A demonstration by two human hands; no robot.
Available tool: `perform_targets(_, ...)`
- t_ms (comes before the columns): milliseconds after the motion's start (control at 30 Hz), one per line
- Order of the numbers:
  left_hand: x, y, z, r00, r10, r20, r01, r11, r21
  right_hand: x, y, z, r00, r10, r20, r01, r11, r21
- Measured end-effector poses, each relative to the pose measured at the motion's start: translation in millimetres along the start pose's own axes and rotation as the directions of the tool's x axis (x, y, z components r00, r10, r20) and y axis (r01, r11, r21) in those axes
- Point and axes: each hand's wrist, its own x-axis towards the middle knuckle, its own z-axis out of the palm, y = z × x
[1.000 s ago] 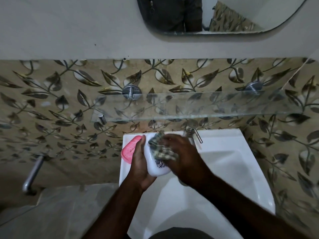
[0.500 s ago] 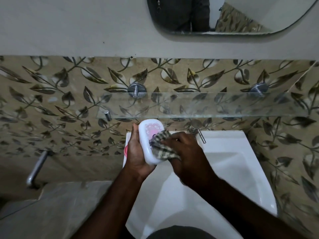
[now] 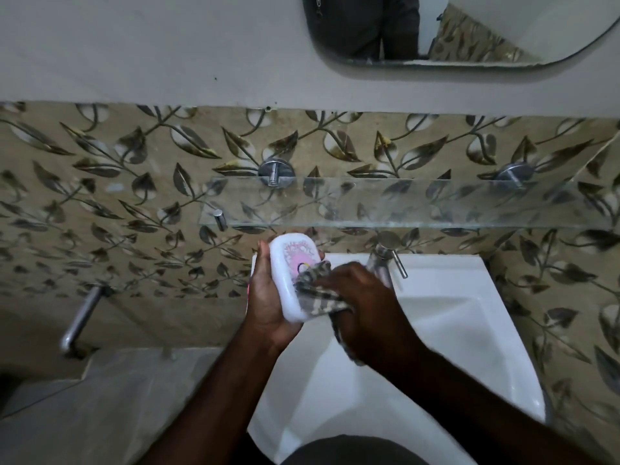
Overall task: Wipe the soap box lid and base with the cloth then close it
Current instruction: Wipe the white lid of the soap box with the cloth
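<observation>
My left hand (image 3: 266, 307) grips a white soap box part (image 3: 290, 271) with a pink and dark print on its face, held upright over the sink's back left corner. My right hand (image 3: 362, 307) holds a checked cloth (image 3: 317, 293) bunched against the lower right of that white part. Behind my left hand only a thin pink sliver (image 3: 248, 292) of the other soap box part shows on the sink rim; the rest is hidden.
A white sink (image 3: 436, 330) lies below my hands, with a chrome tap (image 3: 385, 255) at its back. A glass shelf (image 3: 402, 204) on metal pegs runs just above. A metal bar (image 3: 82, 317) sticks out at left. A mirror (image 3: 469, 28) hangs higher up.
My left hand has lifted the white part up from the sink rim toward the shelf. The cloth in my right hand has slid down its face, uncovering the print. The pink part is now mostly hidden.
</observation>
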Motion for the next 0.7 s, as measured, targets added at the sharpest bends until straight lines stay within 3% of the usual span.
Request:
perform_targets(167, -3.1, -2.1, 2.8, 0.997, -0.029, -0.070, 0.024, 0.997, -0.078, 4.5, -22.3, 11.3, 0.986, -0.128, 0.104, 0.129, 0.992, -0.006)
perform_targets(333, -7.8, -3.7, 13.5, 0.996, 0.011, 0.089, -0.008, 0.999, -0.034, 34.9, -28.3, -0.6, 0.994, -0.056, -0.089, 0.061, 0.997, 0.052)
perform_targets(567, -24.8, -0.5, 18.7, 0.993, 0.058, 0.104, -0.072, 0.988, 0.136, 17.3, -10.1, -1.7, 0.966, 0.131, -0.224, -0.108, 0.988, 0.112)
perform_targets(700, -29.2, 9.0, 33.5, 0.994, 0.092, 0.052, -0.097, 0.991, 0.090, -11.5, -26.5, 3.3, 0.976, 0.040, -0.213, -0.027, 0.998, 0.062)
